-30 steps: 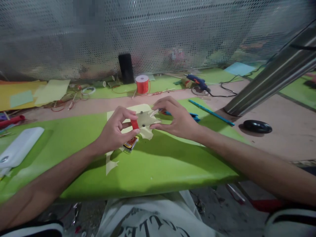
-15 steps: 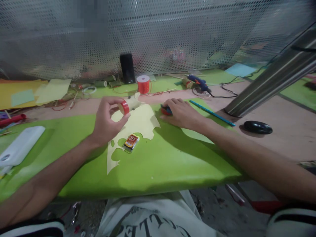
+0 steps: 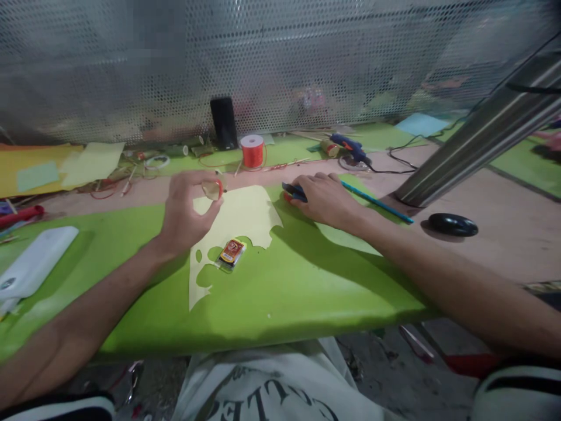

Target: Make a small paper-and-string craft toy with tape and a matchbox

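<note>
My left hand [image 3: 186,213] is raised a little above the green sheet [image 3: 263,292] and pinches a small red tape roll [image 3: 214,189] between thumb and fingers. Below it lies a pale yellow paper [image 3: 239,219] with shapes cut out of it, and a small orange packet [image 3: 232,252] sits by its lower edge. My right hand [image 3: 324,199] rests on the table to the right, its fingers closed over blue-handled scissors [image 3: 293,190] with a red part showing.
A red thread spool [image 3: 253,150] and a black upright object [image 3: 224,122] stand at the back by the perforated metal wall. A blue glue gun [image 3: 349,146], a blue pencil [image 3: 377,202], a black mouse [image 3: 453,224], a slanted metal post [image 3: 477,140] lie right; a white device [image 3: 33,263] lies left.
My left hand lifted the tape roll up and left, away from the yellow paper. My right hand let go of the paper and moved right onto the scissors. The paper lies flat now.
</note>
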Motion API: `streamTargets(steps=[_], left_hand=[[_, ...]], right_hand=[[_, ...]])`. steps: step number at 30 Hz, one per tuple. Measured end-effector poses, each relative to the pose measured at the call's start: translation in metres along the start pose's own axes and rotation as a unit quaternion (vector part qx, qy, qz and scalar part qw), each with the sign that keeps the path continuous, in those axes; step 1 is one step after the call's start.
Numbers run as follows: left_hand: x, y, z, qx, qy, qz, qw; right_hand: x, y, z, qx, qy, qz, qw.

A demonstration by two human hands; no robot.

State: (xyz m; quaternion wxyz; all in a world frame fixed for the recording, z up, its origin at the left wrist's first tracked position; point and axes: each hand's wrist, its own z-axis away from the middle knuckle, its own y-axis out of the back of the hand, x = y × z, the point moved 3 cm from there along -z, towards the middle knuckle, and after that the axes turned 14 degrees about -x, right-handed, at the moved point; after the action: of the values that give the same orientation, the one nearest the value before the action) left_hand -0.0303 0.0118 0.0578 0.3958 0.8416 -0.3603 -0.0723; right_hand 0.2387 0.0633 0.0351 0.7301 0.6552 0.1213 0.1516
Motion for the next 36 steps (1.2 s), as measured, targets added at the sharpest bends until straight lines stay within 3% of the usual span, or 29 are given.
streamTargets(steps=[5,8,15,21,24,27,30,33,36], left_hand=[[0.006,0.002,-0.001,-0.011,-0.031,-0.050,0.998],[0.009,0.000,-0.001,-0.011,-0.050,-0.062,0.997],[0.019,-0.008,0.005,-0.084,-0.068,0.002,0.994],[0.032,-0.011,0.009,-0.110,-0.120,-0.028,0.986],[0.039,-0.010,0.008,-0.107,-0.148,-0.023,0.983],[0.045,-0.010,0.008,-0.118,-0.163,-0.011,0.979],[0.048,-0.012,0.010,-0.140,-0.162,-0.005,0.977],[0.049,-0.011,0.012,-0.130,-0.163,-0.022,0.978],[0.048,-0.011,0.013,-0.120,-0.159,-0.041,0.979]], right_hand=[[-0.026,-0.005,0.009,-0.038,0.112,-0.011,0.993],[-0.023,-0.010,0.005,-0.033,0.075,-0.018,0.996],[0.014,-0.016,-0.017,-0.026,-0.018,-0.024,0.999],[0.012,-0.013,-0.011,0.017,-0.020,-0.008,1.000],[0.000,0.000,-0.016,0.041,0.020,-0.003,0.999],[-0.023,0.019,-0.046,0.010,0.074,-0.038,0.997],[-0.051,0.032,-0.097,-0.027,0.043,-0.067,0.996],[-0.078,0.032,-0.147,-0.050,0.010,-0.079,0.996],[-0.091,0.021,-0.178,-0.091,-0.011,-0.085,0.992]])
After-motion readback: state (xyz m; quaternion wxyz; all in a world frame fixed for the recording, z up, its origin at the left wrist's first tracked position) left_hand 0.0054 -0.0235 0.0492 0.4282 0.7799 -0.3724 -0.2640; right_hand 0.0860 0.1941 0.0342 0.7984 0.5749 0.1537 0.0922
